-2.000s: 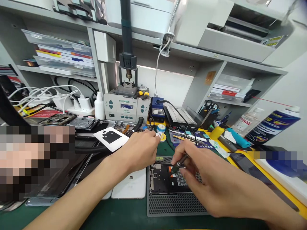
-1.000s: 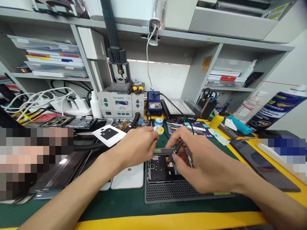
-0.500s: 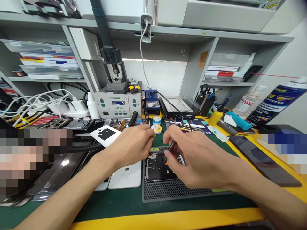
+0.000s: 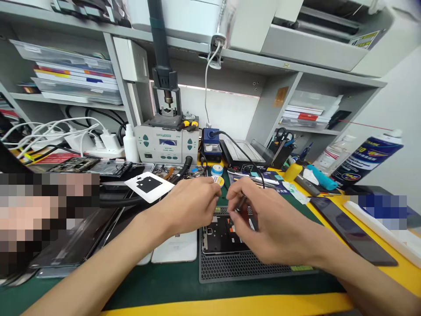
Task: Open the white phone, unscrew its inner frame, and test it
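Note:
An opened phone [image 4: 219, 239] with its back off lies on a grey honeycomb mat [image 4: 230, 265]. My right hand [image 4: 266, 221] is closed round a thin dark screwdriver [image 4: 241, 204], its tip pointing down at the phone's upper edge. My left hand [image 4: 192, 204] hovers just left of it, fingers curled and pinched near the screwdriver's tip; what they hold is hidden. A white phone back cover [image 4: 174, 248] lies under my left wrist.
A hot-air rework station [image 4: 167, 142] and a blue soldering-iron stand [image 4: 211, 149] stand behind. A white plate with a black pad [image 4: 149, 185], solder tins [image 4: 217, 171], a dark phone [image 4: 351, 230], a spray can [image 4: 365, 158] and cables [image 4: 59, 131] crowd the bench.
My right hand has drawn the screwdriver up from the phone's middle toward its top edge, closer to my left hand. The head view has shifted slightly.

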`<state>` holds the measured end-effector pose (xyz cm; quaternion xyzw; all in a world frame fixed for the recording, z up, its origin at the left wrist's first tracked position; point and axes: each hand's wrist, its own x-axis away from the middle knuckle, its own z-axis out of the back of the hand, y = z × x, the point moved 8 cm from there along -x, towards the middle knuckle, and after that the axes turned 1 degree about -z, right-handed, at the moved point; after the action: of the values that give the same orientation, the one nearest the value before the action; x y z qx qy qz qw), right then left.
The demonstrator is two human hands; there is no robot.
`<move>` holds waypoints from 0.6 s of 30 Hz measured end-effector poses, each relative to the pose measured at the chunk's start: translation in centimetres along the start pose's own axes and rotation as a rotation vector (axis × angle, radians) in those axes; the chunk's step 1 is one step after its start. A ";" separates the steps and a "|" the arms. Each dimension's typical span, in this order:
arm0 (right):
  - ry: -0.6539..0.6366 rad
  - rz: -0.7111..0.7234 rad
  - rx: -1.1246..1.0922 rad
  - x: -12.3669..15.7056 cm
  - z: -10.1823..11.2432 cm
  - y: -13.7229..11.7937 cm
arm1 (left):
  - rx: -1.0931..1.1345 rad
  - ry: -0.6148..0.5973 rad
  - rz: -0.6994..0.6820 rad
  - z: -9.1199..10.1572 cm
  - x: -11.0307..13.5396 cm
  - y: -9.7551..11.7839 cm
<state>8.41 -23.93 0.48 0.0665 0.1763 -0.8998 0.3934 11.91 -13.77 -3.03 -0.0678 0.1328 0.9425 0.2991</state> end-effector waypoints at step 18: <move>0.133 -0.089 -0.322 0.2 -0.2 2.1 | 0.052 0.003 0.017 -0.2 0.1 -0.6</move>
<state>9.81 -25.36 -0.37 0.0541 0.3464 -0.8702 0.3461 12.23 -13.31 -3.39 -0.0604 0.1584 0.9411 0.2927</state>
